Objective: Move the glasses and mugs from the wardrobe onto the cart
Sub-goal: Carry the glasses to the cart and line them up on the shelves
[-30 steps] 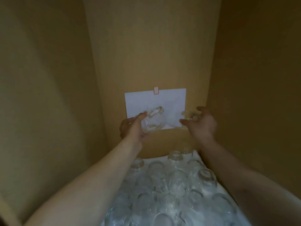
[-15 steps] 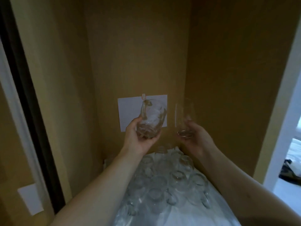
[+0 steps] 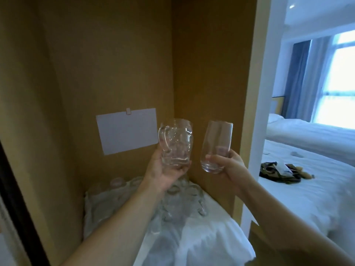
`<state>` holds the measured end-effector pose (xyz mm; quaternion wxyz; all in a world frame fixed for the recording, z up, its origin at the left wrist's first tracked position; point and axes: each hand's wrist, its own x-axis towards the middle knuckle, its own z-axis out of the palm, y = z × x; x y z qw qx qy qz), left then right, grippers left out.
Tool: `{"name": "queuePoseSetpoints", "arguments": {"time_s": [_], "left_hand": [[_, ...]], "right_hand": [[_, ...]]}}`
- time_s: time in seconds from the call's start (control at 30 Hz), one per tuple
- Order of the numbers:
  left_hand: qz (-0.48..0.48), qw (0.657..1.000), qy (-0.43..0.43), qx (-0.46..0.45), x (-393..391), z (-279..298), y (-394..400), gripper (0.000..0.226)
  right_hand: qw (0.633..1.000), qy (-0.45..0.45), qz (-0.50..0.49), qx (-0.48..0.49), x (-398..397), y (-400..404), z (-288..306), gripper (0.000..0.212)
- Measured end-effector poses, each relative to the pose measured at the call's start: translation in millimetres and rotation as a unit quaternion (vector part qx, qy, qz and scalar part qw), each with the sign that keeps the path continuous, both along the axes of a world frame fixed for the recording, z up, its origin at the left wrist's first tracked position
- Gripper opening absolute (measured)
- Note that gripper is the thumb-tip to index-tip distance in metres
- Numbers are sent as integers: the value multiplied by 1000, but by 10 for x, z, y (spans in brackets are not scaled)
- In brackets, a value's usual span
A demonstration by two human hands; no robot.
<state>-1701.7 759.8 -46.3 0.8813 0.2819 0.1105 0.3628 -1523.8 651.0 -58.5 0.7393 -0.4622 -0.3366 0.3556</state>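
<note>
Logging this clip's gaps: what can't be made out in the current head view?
- Cart: outside the head view.
- Glasses left on the shelf: count unclear; the left arm covers some, the rest blur together.
- Dark items on the bed: too small to identify.
- Paper sheet: any writing is unreadable.

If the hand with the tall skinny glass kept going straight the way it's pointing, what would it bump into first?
Probably the brown wardrobe wall. The right hand reaches up and forward with the tall glass, and that side wall stands just behind it. Depth is hard to judge, but nothing else shows in between.
</note>
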Motion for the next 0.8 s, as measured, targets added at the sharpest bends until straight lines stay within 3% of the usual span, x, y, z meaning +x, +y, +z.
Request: {"name": "queuePoseSetpoints", "arguments": {"time_s": [0.1, 0.23, 0.4, 0.53, 0.67, 0.8], "left_hand": [[-26, 1000, -1, 14, 292, 79, -137, 33], [-99, 993, -21, 60, 789, 179, -475, 71], [-203, 973, -47, 101, 1530, 207, -994, 76], [-233, 964, -22, 128, 2159, 197, -1466, 100], [-262, 949, -15, 176, 2797, 117, -1906, 70], [-279, 948, 25, 152, 3390, -14, -2415, 37]], "right_hand": [[1000, -20, -17, 10, 263, -263, -9, 86], [999, -10, -28, 19, 661, -737, 41, 87], [995, -28, -94, 8, 1280, -1427, 38, 85], [988, -21, -150, 9, 1823, -2006, -47, 94], [980, -12, -196, -2, 2334, -2605, -161, 85], [970, 4, -243, -13, 2804, -3234, -282, 82]]}}
